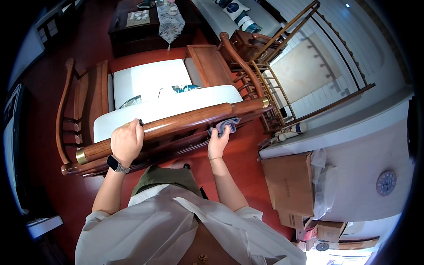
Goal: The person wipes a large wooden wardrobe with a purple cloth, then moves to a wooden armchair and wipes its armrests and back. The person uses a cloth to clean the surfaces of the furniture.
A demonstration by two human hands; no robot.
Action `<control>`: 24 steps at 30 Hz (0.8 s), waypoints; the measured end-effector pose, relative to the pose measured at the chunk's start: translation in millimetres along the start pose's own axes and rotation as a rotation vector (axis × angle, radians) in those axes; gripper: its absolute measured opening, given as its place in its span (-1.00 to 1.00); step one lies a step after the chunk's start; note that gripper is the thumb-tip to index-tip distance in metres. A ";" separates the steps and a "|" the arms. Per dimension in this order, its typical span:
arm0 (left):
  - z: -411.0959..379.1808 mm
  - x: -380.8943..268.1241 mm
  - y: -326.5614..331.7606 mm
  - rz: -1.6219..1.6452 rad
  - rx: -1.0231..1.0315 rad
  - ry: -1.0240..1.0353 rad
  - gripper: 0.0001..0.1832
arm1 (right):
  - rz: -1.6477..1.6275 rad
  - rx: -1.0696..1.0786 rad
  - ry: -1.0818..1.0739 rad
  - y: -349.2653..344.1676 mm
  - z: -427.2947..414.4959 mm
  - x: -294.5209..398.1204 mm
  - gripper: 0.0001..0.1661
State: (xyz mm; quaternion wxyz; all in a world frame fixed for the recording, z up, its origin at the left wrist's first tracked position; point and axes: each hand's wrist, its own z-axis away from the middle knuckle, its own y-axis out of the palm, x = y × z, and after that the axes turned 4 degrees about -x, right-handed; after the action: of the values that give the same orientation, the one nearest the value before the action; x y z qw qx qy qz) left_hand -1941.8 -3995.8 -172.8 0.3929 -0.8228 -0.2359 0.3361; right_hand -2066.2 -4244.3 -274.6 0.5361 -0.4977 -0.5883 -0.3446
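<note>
A wooden armchair point(188, 116) with brass end bands and white cushions point(152, 78) stands before me, its back rail nearest my body. My right hand point(219, 140) holds a bunched grey cloth point(229, 126) against the back, just under the top rail. My left hand point(127, 140), with a watch on the wrist, is closed at the rail's left part; a small dark thing shows by its thumb, and I cannot tell what it is. Patterned pillows lie on the seat, partly hidden by the white back cushion.
Ahead stands a dark table point(126, 33) with a runner and small cups. A wooden rack point(281, 96) and a wooden cabinet point(243, 43) are at the right. Cardboard boxes point(288, 185) are stacked at my right by the wall. A grey sofa point(215, 20) lies beyond the table.
</note>
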 end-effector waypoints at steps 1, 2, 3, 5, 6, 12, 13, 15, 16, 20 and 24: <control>0.6 0.5 1.2 -0.008 -0.007 0.002 -0.75 | 0.099 0.048 -0.115 -1.8 2.1 -6.2 -0.60; 1.2 0.8 1.6 -0.016 -0.014 0.004 -0.75 | 0.197 0.096 -0.230 -3.8 3.9 -16.1 -0.59; 0.8 0.2 1.1 -0.016 -0.008 0.000 -0.75 | 0.295 0.141 -0.349 -5.9 4.7 -23.1 -0.59; -0.2 -1.5 -0.4 -0.015 0.003 -0.007 -0.75 | 0.480 0.234 -0.440 -10.0 7.1 -36.5 -0.56; -0.1 -1.2 -0.4 -0.014 0.005 -0.009 -0.75 | 0.532 0.267 -0.476 -12.8 9.4 -34.6 -0.55; 1.8 1.1 1.4 -0.017 -0.008 -0.011 -0.75 | 0.725 0.428 -0.691 -32.5 -12.8 -29.4 -0.44; 1.4 1.1 0.7 -0.008 -0.007 -0.010 -0.75 | 0.761 0.447 -0.715 -36.2 -19.4 -30.3 -0.43; 1.4 1.3 0.0 0.001 -0.005 -0.008 -0.75 | 0.797 0.361 -0.798 -46.6 -33.5 -30.8 -0.52; 1.1 1.2 0.5 0.000 -0.003 -0.006 -0.75 | 0.820 0.369 -0.811 -50.8 -39.7 -30.9 -0.54; 0.1 -0.7 -1.4 -0.008 0.024 -0.011 -0.75 | 0.787 0.336 -0.791 -48.8 -41.8 -33.0 -0.61; 1.8 -0.9 0.7 -0.038 -0.012 -0.004 -0.75 | 0.593 0.357 -0.538 -28.2 -14.6 -24.6 -0.74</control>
State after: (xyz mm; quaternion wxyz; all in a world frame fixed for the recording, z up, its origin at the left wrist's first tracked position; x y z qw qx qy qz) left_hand -1943.7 -3995.9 -173.9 0.3938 -0.8200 -0.2540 0.3287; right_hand -2090.6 -4270.8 -292.3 0.5171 -0.6168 -0.5889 0.0734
